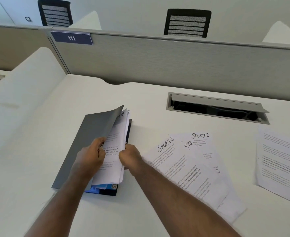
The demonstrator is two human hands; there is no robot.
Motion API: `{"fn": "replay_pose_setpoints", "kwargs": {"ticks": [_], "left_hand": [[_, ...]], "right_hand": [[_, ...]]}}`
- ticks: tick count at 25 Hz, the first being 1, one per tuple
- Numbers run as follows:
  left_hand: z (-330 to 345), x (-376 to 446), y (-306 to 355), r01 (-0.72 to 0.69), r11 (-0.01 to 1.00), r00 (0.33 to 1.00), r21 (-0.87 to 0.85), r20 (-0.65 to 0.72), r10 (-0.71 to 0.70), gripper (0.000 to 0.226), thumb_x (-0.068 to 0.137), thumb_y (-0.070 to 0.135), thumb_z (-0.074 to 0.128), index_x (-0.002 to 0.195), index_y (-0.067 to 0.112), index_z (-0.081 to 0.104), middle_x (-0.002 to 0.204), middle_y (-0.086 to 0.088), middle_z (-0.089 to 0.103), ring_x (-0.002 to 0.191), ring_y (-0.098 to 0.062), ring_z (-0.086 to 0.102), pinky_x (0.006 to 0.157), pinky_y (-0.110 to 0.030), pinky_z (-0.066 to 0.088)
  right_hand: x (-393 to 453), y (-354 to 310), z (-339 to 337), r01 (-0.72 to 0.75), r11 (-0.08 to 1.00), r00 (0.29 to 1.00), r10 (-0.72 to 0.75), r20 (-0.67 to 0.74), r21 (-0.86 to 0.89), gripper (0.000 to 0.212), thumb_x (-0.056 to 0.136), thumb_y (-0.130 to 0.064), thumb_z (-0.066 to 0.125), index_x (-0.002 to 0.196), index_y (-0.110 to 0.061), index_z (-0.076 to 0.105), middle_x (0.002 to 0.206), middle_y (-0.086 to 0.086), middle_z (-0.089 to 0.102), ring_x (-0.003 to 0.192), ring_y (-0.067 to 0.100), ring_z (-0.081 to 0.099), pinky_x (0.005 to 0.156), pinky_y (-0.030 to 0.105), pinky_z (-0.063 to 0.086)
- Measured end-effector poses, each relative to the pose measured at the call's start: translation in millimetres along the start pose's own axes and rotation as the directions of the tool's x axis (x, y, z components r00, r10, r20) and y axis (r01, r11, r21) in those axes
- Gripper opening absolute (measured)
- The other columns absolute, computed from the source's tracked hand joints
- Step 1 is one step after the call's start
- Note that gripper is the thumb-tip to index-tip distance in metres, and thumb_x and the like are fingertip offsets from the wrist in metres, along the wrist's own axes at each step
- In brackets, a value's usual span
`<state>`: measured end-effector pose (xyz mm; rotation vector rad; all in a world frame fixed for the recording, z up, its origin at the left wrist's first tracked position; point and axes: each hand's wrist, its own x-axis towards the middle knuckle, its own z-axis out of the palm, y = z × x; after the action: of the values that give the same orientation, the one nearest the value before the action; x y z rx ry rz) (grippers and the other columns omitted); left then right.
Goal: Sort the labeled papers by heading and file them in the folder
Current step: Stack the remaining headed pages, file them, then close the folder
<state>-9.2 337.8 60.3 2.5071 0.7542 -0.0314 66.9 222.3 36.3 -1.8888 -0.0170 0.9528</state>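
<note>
Head view: the folder (89, 144) lies on the white desk (158, 106) at about nine o'clock from frame centre, its grey cover lifted and leaning toward ten o'clock. The left hand (91, 156) has its fingers curled round the cover's free edge, holding it up. The right hand (129, 155) is closed on the right edge of a stack of papers (114, 151) already inside, their headings partly hidden under the cover.

The step in hand looks like seating that stack squarely. It would go best with the cover kept raised while the right hand pushes the sheets toward the spine and taps them level at the bottom, where corners fan out over something blue.

At three o'clock of the right hand, the SPORTS sheets (183, 161) lie overlapped under the right forearm; more sheets (281, 161) sit at the far right edge. A careless elbow may drag them. The open cable tray (217, 108) at one o'clock is a slot to avoid. Open desk lies at twelve and seven o'clock.
</note>
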Motion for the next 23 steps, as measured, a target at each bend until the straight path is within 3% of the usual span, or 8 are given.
{"fn": "replay_pose_setpoints", "kwargs": {"ticks": [2, 7, 10, 12, 14, 16, 19, 23], "left_hand": [[0.9, 0.6, 0.2, -0.006, 1.000, 1.000, 0.006, -0.017, 0.007, 0.037, 0.104, 0.024, 0.040, 0.140, 0.024, 0.045, 0.121, -0.005, 0.067, 0.076, -0.016, 0.062, 0.058, -0.021, 0.047], [4.5, 2.8, 13.4, -0.062, 0.997, 0.998, 0.035, -0.031, 0.063, 0.041, 0.103, 0.019, 0.040, 0.144, 0.019, 0.046, 0.124, -0.009, 0.067, 0.097, -0.024, 0.068, 0.081, -0.032, 0.053], [6.5, 5.8, 19.1, -0.078, 0.996, 0.997, 0.042, -0.020, 0.079, 0.041, 0.104, 0.021, 0.038, 0.145, 0.020, 0.045, 0.117, -0.008, 0.070, 0.088, -0.017, 0.065, 0.082, -0.032, 0.055], [7.1, 6.0, 17.7, -0.069, 0.996, 0.998, 0.051, -0.003, 0.069, 0.042, 0.105, 0.023, 0.039, 0.146, 0.021, 0.043, 0.116, -0.008, 0.070, 0.085, -0.014, 0.063, 0.082, -0.032, 0.055], [8.2, 4.1, 14.7, -0.050, 0.998, 0.999, 0.048, 0.005, 0.050, 0.042, 0.104, 0.025, 0.040, 0.146, 0.021, 0.041, 0.118, -0.008, 0.069, 0.087, -0.015, 0.064, 0.081, -0.031, 0.055], [13.1, 1.4, 13.4, -0.039, 0.999, 0.999, 0.033, 0.003, 0.039, 0.042, 0.105, 0.028, 0.041, 0.146, 0.022, 0.040, 0.118, -0.007, 0.069, 0.083, -0.013, 0.065, 0.076, -0.029, 0.056], [29.1, -2.0, 12.6, -0.024, 0.997, 0.999, 0.067, -0.025, 0.025, 0.038, 0.105, 0.031, 0.037, 0.142, 0.024, 0.041, 0.105, -0.004, 0.071, 0.073, -0.013, 0.067, 0.064, -0.027, 0.056], [59.0, -3.0, 12.8, -0.004, 0.975, 0.999, 0.222, -0.045, 0.014, 0.035, 0.101, 0.030, 0.038, 0.136, 0.026, 0.041, 0.098, -0.006, 0.073, 0.077, -0.028, 0.071, 0.067, -0.035, 0.057]], "right_hand": [[9.4, 5.2, 6.5, 0.008, 1.000, 1.000, -0.008, 0.003, -0.014, 0.046, 0.070, -0.016, 0.042, 0.112, -0.013, 0.062, 0.111, 0.013, 0.067, 0.096, 0.034, 0.064, 0.084, 0.050, 0.057], [4.4, -6.1, 19.9, 0.057, 0.998, 0.998, -0.057, -0.001, -0.029, 0.024, 0.090, -0.012, 0.050, 0.110, -0.005, 0.061, 0.101, 0.012, 0.061, 0.098, 0.032, 0.062, 0.085, 0.046, 0.057], [6.5, -13.7, 24.3, -0.031, 1.000, 0.998, 0.031, 0.061, -0.001, 0.025, 0.098, -0.020, 0.041, 0.109, -0.007, 0.060, 0.107, 0.017, 0.063, 0.101, 0.032, 0.060, 0.090, 0.044, 0.053], [11.9, -12.4, 25.4, -0.058, 0.997, 0.994, 0.062, 0.093, -0.043, 0.020, 0.099, -0.018, 0.041, 0.103, -0.010, 0.058, 0.098, 0.013, 0.060, 0.101, 0.032, 0.060, 0.093, 0.047, 0.053], [17.7, -7.6, 23.8, -0.026, 0.989, 0.993, 0.042, 0.109, -0.144, 0.018, 0.097, -0.021, 0.047, 0.105, -0.009, 0.058, 0.096, 0.011, 0.059, 0.097, 0.031, 0.062, 0.086, 0.049, 0.057], [21.1, -2.1, 15.0, -0.023, 0.996, 0.991, 0.034, 0.129, -0.089, 0.028, 0.096, -0.032, 0.051, 0.109, -0.009, 0.059, 0.101, 0.013, 0.062, 0.087, 0.030, 0.067, 0.073, 0.047, 0.061], [19.1, 7.8, -7.1, 0.013, 0.999, 0.998, -0.010, 0.065, -0.037, 0.042, 0.097, -0.038, 0.045, 0.135, -0.020, 0.048, 0.113, 0.009, 0.065, 0.060, 0.018, 0.067, 0.047, 0.028, 0.056], [14.6, 31.8, -30.6, 0.131, 0.991, 0.991, -0.129, 0.035, -0.037, 0.053, 0.095, -0.026, 0.043, 0.146, -0.038, 0.033, 0.094, 0.000, 0.073, 0.056, 0.015, 0.065, 0.046, 0.021, 0.045]]}}
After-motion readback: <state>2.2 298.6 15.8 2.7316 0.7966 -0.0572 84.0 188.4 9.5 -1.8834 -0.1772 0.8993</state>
